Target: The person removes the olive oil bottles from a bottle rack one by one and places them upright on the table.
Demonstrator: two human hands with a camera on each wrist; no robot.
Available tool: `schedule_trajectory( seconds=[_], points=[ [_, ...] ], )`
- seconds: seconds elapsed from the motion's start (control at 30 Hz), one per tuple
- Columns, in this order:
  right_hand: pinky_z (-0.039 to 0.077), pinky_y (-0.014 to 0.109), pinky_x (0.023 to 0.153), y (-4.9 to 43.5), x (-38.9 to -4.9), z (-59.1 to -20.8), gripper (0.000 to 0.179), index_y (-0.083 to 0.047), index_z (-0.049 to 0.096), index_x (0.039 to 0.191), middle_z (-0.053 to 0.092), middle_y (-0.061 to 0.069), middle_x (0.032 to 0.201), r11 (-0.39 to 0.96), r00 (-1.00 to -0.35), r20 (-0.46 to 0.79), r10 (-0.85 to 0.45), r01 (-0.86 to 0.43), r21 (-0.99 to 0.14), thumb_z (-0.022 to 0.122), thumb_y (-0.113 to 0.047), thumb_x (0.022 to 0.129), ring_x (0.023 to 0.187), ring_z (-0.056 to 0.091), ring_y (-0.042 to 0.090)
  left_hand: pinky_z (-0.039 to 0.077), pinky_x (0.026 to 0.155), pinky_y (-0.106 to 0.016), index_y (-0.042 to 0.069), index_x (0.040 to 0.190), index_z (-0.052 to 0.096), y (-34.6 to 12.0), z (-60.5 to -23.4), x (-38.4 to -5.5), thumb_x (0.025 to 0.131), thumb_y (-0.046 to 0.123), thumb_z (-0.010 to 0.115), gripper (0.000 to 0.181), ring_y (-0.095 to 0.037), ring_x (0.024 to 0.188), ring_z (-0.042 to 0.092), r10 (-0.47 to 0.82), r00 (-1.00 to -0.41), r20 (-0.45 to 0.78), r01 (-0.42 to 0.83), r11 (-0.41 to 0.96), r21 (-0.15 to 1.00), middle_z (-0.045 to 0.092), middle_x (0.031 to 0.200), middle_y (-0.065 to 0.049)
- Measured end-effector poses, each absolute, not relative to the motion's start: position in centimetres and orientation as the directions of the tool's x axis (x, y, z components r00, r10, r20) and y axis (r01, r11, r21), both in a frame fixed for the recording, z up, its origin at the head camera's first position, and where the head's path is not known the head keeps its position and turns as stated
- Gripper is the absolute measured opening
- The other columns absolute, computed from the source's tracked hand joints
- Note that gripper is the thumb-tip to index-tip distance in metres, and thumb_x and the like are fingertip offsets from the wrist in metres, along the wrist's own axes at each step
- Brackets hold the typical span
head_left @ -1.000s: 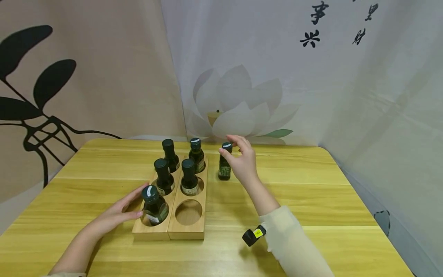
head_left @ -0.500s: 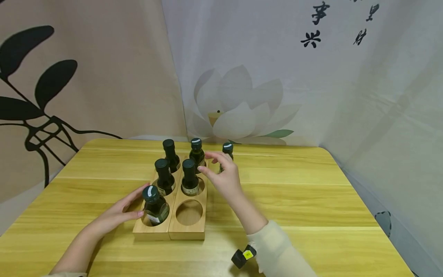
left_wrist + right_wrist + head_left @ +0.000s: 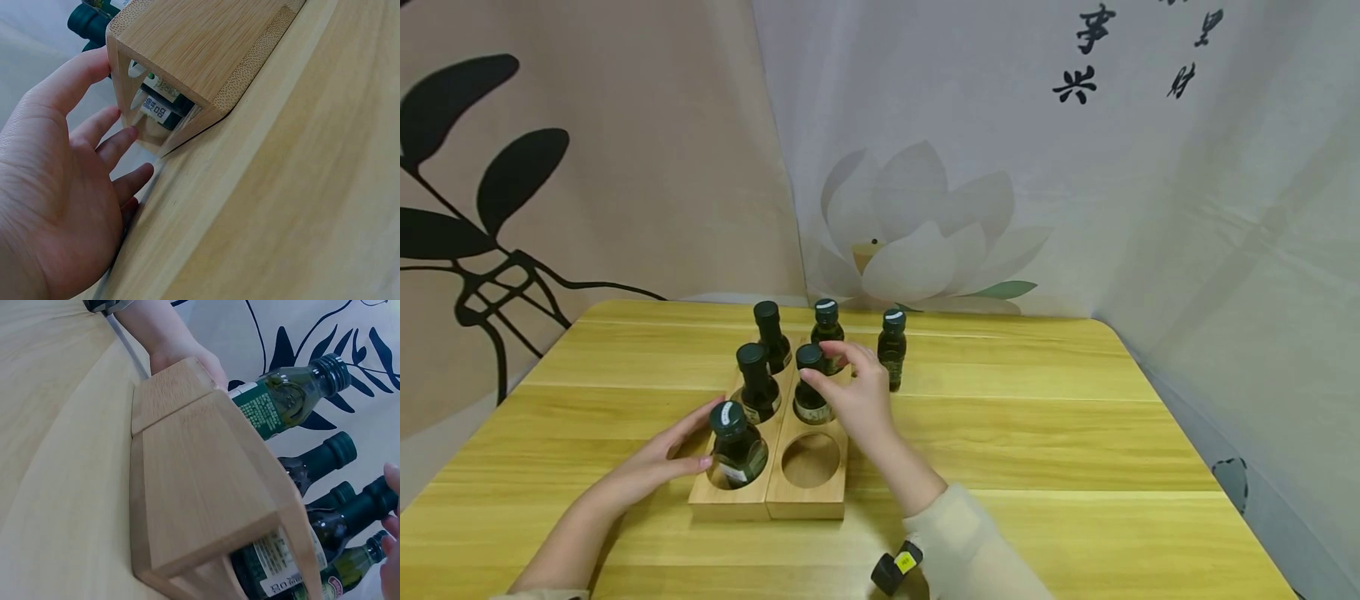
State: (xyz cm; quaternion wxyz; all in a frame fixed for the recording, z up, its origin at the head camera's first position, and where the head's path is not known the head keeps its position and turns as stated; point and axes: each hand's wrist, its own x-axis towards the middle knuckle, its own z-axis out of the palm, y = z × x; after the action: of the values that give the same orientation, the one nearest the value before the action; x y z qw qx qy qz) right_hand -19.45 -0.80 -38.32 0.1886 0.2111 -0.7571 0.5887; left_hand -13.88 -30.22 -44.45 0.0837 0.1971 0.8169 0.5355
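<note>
Two wooden bottle racks stand side by side, with small dark green glass bottles in their round holes. My right hand is at the middle bottle of the right rack, thumb and fingertips spread around its dark cap. My left hand rests against the left rack's outer side, fingertips touching its end edge in the left wrist view. Its thumb is beside the nearest bottle. Another bottle stands on the table, right of the racks.
The right rack's front hole holds no bottle. More bottles sit behind, among them a left middle one and a back right one. A printed cloth hangs behind the wooden table.
My right hand has moved left and nearer, from the bottle standing on the table to the right rack's middle bottle. My left hand has stayed in place.
</note>
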Motion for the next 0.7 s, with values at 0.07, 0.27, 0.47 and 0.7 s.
schedule_trajectory(
  seconds=[0.07,0.27,0.47,0.7],
  points=[
    [0.038,0.028,0.067,-1.1,-19.5,-38.4,0.035,-0.009,0.070,0.109,0.064,0.008,0.099,0.220,-0.846,0.526,-0.081,-0.530,-0.819,0.081,-0.023,0.078,0.087,0.053,0.033,0.008,0.093,-0.079,0.014,0.154,0.019,-30.2,-44.4,-13.9,0.092,0.007,0.058,0.074,-0.047,0.135,0.011,0.411,-0.908,0.075,0.232,0.347,0.909,0.014,0.156,-0.022],
    [0.034,0.023,0.061,-2.0,-19.8,-38.6,0.036,-0.009,0.070,0.109,0.060,0.013,0.090,0.238,-0.861,0.505,-0.051,-0.502,-0.832,0.081,-0.024,0.078,0.085,0.052,0.033,0.009,0.094,-0.079,0.014,0.154,0.019,-30.5,-44.4,-14.0,0.092,0.007,0.058,0.074,-0.048,0.135,0.011,0.408,-0.910,0.071,0.230,0.355,0.906,0.014,0.155,-0.023],
    [0.041,0.028,0.062,-2.4,-19.8,-38.6,0.036,-0.007,0.069,0.107,0.061,0.013,0.090,0.248,-0.849,0.527,-0.032,-0.518,-0.819,0.081,-0.024,0.078,0.084,0.053,0.031,0.010,0.093,-0.079,0.013,0.154,0.019,-30.5,-44.4,-14.0,0.092,0.006,0.058,0.073,-0.048,0.135,0.012,0.408,-0.910,0.075,0.234,0.355,0.905,0.015,0.155,-0.022],
    [0.043,0.032,0.065,-2.2,-19.6,-38.5,0.031,-0.005,0.070,0.101,0.060,0.006,0.084,0.280,-0.808,0.589,-0.023,-0.570,-0.772,0.082,-0.021,0.077,0.079,0.053,0.028,0.009,0.094,-0.079,0.015,0.154,0.019,-30.4,-44.6,-14.1,0.092,0.006,0.058,0.074,-0.048,0.135,0.010,0.417,-0.906,0.077,0.238,0.350,0.906,0.013,0.156,-0.021]
  ],
)
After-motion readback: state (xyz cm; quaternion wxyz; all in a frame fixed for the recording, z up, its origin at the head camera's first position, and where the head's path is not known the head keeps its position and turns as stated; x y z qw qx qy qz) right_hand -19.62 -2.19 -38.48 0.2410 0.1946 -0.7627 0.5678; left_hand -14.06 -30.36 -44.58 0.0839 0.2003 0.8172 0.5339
